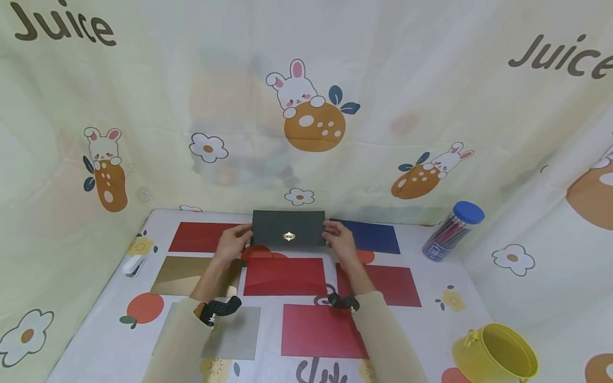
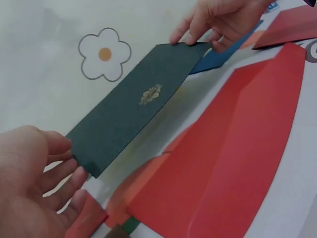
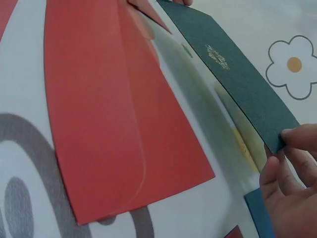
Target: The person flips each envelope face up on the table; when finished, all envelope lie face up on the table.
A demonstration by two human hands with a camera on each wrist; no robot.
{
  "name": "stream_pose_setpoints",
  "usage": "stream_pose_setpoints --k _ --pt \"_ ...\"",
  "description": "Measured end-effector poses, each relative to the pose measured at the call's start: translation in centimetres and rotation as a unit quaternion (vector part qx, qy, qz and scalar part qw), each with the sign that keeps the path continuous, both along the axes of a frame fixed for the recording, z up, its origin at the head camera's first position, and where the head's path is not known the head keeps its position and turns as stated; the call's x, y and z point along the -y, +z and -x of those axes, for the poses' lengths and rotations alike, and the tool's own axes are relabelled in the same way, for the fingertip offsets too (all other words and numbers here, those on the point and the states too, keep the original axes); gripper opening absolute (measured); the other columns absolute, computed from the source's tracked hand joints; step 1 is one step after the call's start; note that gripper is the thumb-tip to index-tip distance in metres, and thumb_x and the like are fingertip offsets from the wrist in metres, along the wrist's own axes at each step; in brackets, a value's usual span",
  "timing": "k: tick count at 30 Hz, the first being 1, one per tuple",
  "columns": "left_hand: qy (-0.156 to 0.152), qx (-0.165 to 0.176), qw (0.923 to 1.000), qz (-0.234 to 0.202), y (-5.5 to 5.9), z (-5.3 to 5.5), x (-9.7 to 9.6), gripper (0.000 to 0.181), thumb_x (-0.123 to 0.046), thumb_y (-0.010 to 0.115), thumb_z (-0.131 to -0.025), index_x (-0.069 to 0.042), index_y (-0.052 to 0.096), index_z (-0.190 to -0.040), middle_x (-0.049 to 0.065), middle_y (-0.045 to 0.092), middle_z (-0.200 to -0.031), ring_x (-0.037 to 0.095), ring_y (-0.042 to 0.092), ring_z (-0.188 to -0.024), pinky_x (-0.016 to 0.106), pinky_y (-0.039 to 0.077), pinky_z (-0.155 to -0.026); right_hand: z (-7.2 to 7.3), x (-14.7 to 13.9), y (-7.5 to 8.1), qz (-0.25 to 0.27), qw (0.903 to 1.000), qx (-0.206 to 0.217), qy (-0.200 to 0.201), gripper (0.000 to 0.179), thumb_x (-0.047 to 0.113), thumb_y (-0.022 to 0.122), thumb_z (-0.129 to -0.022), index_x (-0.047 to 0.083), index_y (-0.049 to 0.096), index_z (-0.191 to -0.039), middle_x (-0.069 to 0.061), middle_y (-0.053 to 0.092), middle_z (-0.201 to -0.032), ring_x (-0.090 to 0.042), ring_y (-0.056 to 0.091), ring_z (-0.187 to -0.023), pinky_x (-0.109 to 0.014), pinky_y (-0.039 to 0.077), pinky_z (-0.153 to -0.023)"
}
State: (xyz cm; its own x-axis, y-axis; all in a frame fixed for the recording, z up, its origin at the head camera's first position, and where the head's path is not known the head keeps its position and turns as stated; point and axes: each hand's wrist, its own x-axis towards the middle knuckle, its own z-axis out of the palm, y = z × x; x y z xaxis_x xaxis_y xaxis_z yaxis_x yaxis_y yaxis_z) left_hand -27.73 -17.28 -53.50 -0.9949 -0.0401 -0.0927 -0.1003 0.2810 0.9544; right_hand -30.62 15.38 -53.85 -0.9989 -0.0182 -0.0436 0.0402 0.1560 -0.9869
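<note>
Both hands hold a dark green envelope [image 1: 273, 227] with a gold emblem by its two short ends, raised and tilted at the back of the table. My left hand [image 1: 233, 242] pinches its left end, thumb on the front and the other fingers behind. At the opposite end, my right hand [image 1: 341, 240] pinches the corner between thumb and fingers. Just in front of it lies a bright red envelope [image 1: 284, 276]. A dark red envelope [image 1: 198, 236] is beside the left hand, and a navy blue envelope [image 1: 375, 236] beside the right.
Gold [image 1: 177, 275], silver-grey [image 1: 239, 332], pink-red [image 1: 318, 331] and deep red [image 1: 397, 286] envelopes lie nearer the front. A blue-lidded pencil jar [image 1: 450, 234] and a yellow bucket [image 1: 495, 354] stand at right. A small white stapler [image 1: 133, 266] sits by the left edge.
</note>
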Motion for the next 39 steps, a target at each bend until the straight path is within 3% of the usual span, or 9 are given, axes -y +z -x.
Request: stream_pose_setpoints --k 4,8,11,14,18,23,30,35,39 --pt "-0.001 -0.002 1.0 0.008 -0.2 -0.2 -0.4 0.042 -0.022 0.056 -0.103 -0.009 0.056 -0.143 0.025 0.062 -0.103 0.017 0.049 -0.063 0.029 0.04 -0.06 0.1 0.0 -0.5 -0.016 0.9997 0.001 -0.019 0.04 0.006 0.065 -0.097 0.011 0.059 -0.136 -0.016 0.067 -0.124 -0.025 0.065 -0.098 -0.037 0.055 -0.076" --pt "-0.009 0.009 0.9998 0.013 -0.2 -0.4 -0.6 0.045 -0.023 0.054 -0.104 -0.008 0.052 -0.146 0.021 0.061 -0.133 0.024 0.063 -0.095 0.035 0.05 -0.078 0.1 0.1 -0.9 -0.052 0.9978 0.006 -0.039 0.034 0.008 0.066 -0.096 0.01 0.064 -0.13 -0.015 0.069 -0.121 -0.029 0.066 -0.102 -0.044 0.055 -0.082" --pt "-0.011 0.017 0.9998 0.008 -0.2 -0.3 -0.8 0.047 -0.023 0.053 -0.104 -0.007 0.049 -0.148 0.018 0.054 -0.145 0.034 0.057 -0.122 0.045 0.05 -0.097 0.1 0.1 -1.3 -0.104 0.9932 0.004 -0.054 0.03 0.012 0.068 -0.095 0.012 0.067 -0.125 -0.012 0.07 -0.118 -0.029 0.065 -0.105 -0.045 0.052 -0.087" --pt "-0.01 0.016 0.9998 0.003 -0.3 -0.2 -0.9 0.049 -0.022 0.053 -0.104 -0.007 0.045 -0.151 0.02 0.054 -0.144 0.036 0.055 -0.129 0.05 0.048 -0.102 0.2 0.2 -1.9 -0.15 0.9865 -0.005 -0.065 0.03 0.015 0.069 -0.094 0.014 0.068 -0.125 -0.009 0.071 -0.112 -0.027 0.064 -0.103 -0.041 0.05 -0.085" --pt "-0.008 0.011 0.9999 0.002 -0.3 -0.2 -0.9 0.052 -0.021 0.053 -0.104 -0.007 0.04 -0.153 0.021 0.054 -0.143 0.038 0.054 -0.13 0.052 0.046 -0.104 0.2 0.3 -2.1 -0.175 0.9819 -0.014 -0.071 0.031 0.013 0.068 -0.094 0.013 0.069 -0.125 -0.01 0.072 -0.106 -0.027 0.066 -0.098 -0.041 0.051 -0.084" --pt "-0.003 0.011 0.9998 0.013 -0.2 -0.3 -0.7 0.051 -0.021 0.052 -0.105 -0.006 0.041 -0.151 0.023 0.056 -0.141 0.038 0.057 -0.127 0.051 0.047 -0.101 0.1 0.4 -1.9 -0.207 0.9761 -0.016 -0.065 0.029 0.016 0.066 -0.095 0.01 0.072 -0.123 -0.01 0.074 -0.109 -0.027 0.066 -0.107 -0.045 0.052 -0.09" --pt "-0.002 0.045 0.9988 0.019 -0.1 -0.4 -0.4 0.052 -0.023 0.052 -0.105 -0.004 0.041 -0.151 0.024 0.058 -0.138 0.036 0.058 -0.126 0.042 0.053 -0.084 0.0 0.3 -1.6 -0.209 0.9765 0.005 -0.05 0.029 0.019 0.068 -0.095 0.01 0.073 -0.121 -0.01 0.073 -0.118 -0.028 0.06 -0.121 -0.047 0.049 -0.098" --pt "-0.009 0.047 0.9986 0.022 -0.1 -0.2 -0.2 0.051 -0.024 0.051 -0.105 -0.003 0.042 -0.151 0.024 0.059 -0.137 0.036 0.058 -0.126 0.042 0.054 -0.087 -0.1 0.1 -1.2 -0.212 0.9763 0.014 -0.04 0.03 0.02 0.068 -0.094 0.01 0.073 -0.123 -0.011 0.071 -0.123 -0.028 0.06 -0.121 -0.046 0.051 -0.095" --pt "-0.015 0.048 0.9985 0.022 -0.2 -0.2 -0.3 0.051 -0.024 0.051 -0.106 -0.002 0.042 -0.15 0.024 0.059 -0.137 0.035 0.057 -0.127 0.039 0.052 -0.085 -0.2 -0.1 -1.1 -0.216 0.9754 0.024 -0.035 0.03 0.023 0.068 -0.095 0.011 0.073 -0.122 -0.008 0.073 -0.116 -0.023 0.065 -0.109 -0.039 0.054 -0.085"
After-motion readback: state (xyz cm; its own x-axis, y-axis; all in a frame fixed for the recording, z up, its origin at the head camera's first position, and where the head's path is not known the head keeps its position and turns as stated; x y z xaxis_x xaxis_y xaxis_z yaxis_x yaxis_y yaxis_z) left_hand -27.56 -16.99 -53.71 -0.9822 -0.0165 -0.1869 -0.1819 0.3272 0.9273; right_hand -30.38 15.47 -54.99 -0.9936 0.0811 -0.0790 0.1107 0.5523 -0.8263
